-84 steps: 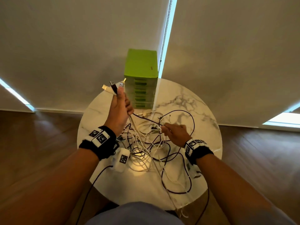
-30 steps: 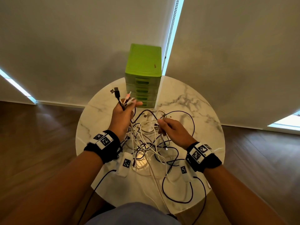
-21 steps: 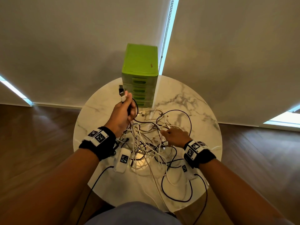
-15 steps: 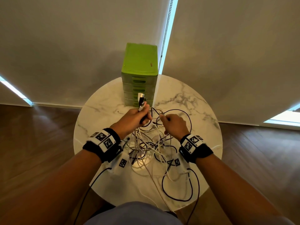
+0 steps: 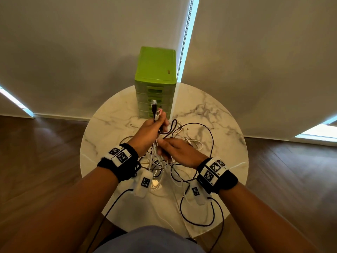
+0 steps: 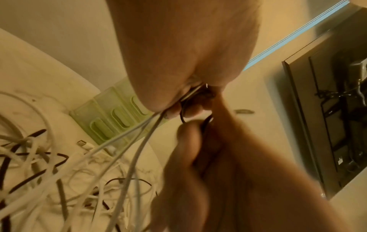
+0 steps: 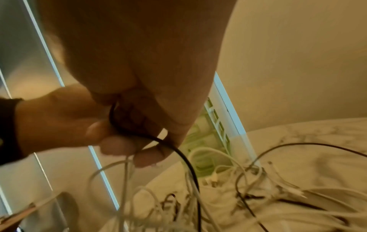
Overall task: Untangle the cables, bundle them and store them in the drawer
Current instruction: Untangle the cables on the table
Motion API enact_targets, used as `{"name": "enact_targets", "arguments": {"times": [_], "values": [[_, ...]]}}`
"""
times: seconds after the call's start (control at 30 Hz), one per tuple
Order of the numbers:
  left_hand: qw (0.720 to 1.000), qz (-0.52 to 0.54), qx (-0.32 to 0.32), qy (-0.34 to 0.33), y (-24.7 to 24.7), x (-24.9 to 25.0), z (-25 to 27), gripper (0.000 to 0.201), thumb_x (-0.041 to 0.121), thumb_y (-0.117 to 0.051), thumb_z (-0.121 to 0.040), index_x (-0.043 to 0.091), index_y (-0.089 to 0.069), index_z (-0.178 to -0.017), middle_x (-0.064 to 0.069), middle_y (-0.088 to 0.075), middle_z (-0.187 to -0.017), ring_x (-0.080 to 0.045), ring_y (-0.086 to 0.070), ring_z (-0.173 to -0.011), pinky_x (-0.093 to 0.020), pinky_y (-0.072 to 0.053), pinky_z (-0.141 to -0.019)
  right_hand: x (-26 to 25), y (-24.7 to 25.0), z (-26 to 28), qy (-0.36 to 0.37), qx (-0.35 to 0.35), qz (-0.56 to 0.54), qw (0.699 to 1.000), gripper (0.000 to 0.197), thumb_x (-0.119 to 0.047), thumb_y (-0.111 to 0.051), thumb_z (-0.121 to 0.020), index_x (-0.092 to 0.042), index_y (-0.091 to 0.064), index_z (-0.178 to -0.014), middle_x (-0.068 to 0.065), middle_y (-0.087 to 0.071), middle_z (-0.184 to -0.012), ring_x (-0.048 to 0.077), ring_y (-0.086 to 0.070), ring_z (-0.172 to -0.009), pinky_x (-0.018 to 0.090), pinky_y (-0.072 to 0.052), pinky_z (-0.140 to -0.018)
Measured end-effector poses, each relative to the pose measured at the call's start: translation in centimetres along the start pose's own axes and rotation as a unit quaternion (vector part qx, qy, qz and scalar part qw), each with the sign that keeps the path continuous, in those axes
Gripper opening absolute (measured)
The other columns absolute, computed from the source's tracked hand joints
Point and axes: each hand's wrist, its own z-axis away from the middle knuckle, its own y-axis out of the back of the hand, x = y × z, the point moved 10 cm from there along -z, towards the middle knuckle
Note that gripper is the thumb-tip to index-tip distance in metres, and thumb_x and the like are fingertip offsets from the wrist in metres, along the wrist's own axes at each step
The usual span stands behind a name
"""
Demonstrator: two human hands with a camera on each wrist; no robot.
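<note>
It looked like a living room in a home, or perhaps an office lounge. A small round marble-topped table [image 5: 113, 125] stood on dark wood-plank flooring [image 5: 36, 152], close against tall windows covered by pale roller blinds [image 5: 73, 42], one with a bead chain [image 5: 184, 39] hanging beside a strip of daylight. A flat screen [image 6: 327, 102] was mounted on the wall, its cables trailing behind. A green plastic desktop drawer unit [image 5: 156, 70] sat on the table.

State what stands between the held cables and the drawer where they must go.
All the front drawers of the green drawer unit look shut. The cables that the left hand holds remain knotted in the heap.
</note>
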Motion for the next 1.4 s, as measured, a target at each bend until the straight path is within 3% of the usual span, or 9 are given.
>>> {"name": "enact_targets", "arguments": {"times": [0.13,0.37,0.5,0.6,0.7,0.83,0.97,1.3,1.4], "values": [[0.997,0.068,0.034,-0.022,2.4,2.1,-1.2,0.037,0.046,-0.04,-0.107,0.023,-0.05,-0.079,0.007,-0.036,-0.059,-0.011,-0.054,-0.062,-0.025,-0.034,-0.06,4.9,-2.0,1.3,-0.029,-0.063,0.062,0.996,0.051,-0.05,-0.034,-0.107,-0.016,-0.062,-0.08,-0.003,-0.059,-0.067,0.008,-0.054,-0.059,0.026,-0.048,-0.066],[0.974,-0.215,-0.058,-0.039,0.1,1.7,0.4,0.043,0.043,-0.039,-0.108,0.016,-0.064,-0.084,0.01,-0.062,-0.066,-0.001,-0.051,-0.059,-0.016,-0.041,-0.063,4.4,4.1,0.2,0.0,0.162,0.039,0.986,0.04,-0.038,-0.04,-0.108,-0.018,-0.054,-0.076,-0.008,-0.052,-0.067,0.001,-0.048,-0.06,0.019,-0.039,-0.064],[0.966,-0.251,-0.03,-0.061,0.1,-0.1,0.7,0.042,0.049,-0.043,-0.105,0.018,-0.071,-0.107,0.0,-0.073,-0.1,-0.008,-0.064,-0.092,-0.03,-0.05,-0.09,4.1,5.4,-0.7,-0.015,0.196,0.057,0.979,0.038,-0.04,-0.044,-0.107,-0.032,-0.052,-0.071,-0.01,-0.054,-0.067,0.0,-0.05,-0.061,0.023,-0.04,-0.064],[0.961,-0.265,0.004,-0.074,0.6,0.0,0.7,0.031,0.037,-0.051,-0.105,0.017,-0.063,-0.126,-0.004,-0.067,-0.119,-0.014,-0.061,-0.11,-0.019,-0.046,-0.092,3.7,5.2,-1.0,-0.008,0.174,0.091,0.981,0.04,-0.038,-0.044,-0.107,-0.033,-0.053,-0.069,-0.012,-0.056,-0.066,-0.002,-0.054,-0.063,0.02,-0.037,-0.064],[0.961,-0.269,0.007,-0.062,0.9,0.1,0.4,0.03,0.035,-0.051,-0.105,0.02,-0.061,-0.128,-0.003,-0.065,-0.119,-0.015,-0.06,-0.107,-0.011,-0.042,-0.084,3.2,4.5,-1.3,0.007,0.154,0.108,0.982,0.038,-0.035,-0.043,-0.108,-0.029,-0.056,-0.073,-0.014,-0.058,-0.067,-0.004,-0.055,-0.065,0.016,-0.037,-0.063],[0.977,-0.206,-0.018,-0.047,0.6,-0.7,-0.2,0.03,0.045,-0.049,-0.104,0.022,-0.066,-0.114,-0.001,-0.069,-0.106,-0.017,-0.065,-0.103,-0.036,-0.049,-0.096,2.3,3.3,-1.4,0.029,0.12,0.082,0.989,0.034,-0.03,-0.042,-0.109,-0.016,-0.06,-0.084,-0.009,-0.06,-0.074,0.002,-0.053,-0.065,0.023,-0.041,-0.065],[0.99,-0.106,0.041,-0.082,1.4,1.4,-0.4,0.027,0.036,-0.042,-0.108,0.03,-0.065,-0.098,0.018,-0.066,-0.087,0.006,-0.058,-0.078,-0.025,-0.045,-0.079,3.0,2.4,-1.5,0.016,0.073,0.05,0.996,0.037,-0.042,-0.042,-0.107,-0.013,-0.054,-0.086,-0.009,-0.056,-0.07,0.005,-0.054,-0.064,0.028,-0.045,-0.07],[0.975,0.079,0.14,-0.153,8.2,6.7,-1.0,0.027,0.025,-0.037,-0.111,0.022,-0.049,-0.087,0.013,-0.052,-0.068,-0.001,-0.045,-0.06,-0.013,-0.037,-0.054,12.0,2.7,-0.8,-0.029,0.038,0.093,0.995,0.042,-0.053,-0.042,-0.104,-0.026,-0.061,-0.078,0.001,-0.067,-0.078,0.021,-0.066,-0.078,0.051,-0.052,-0.085],[0.981,-0.011,0.141,-0.13,8.4,5.1,-0.5,0.027,0.03,-0.039,-0.11,0.014,-0.06,-0.116,0.017,-0.058,-0.077,0.003,-0.05,-0.07,-0.016,-0.042,-0.068,11.1,5.5,-0.7,-0.034,0.105,0.056,0.992,0.04,-0.032,-0.048,-0.107,-0.015,-0.062,-0.074,0.0,-0.065,-0.069,0.019,-0.068,-0.071,0.049,-0.054,-0.082]]}}
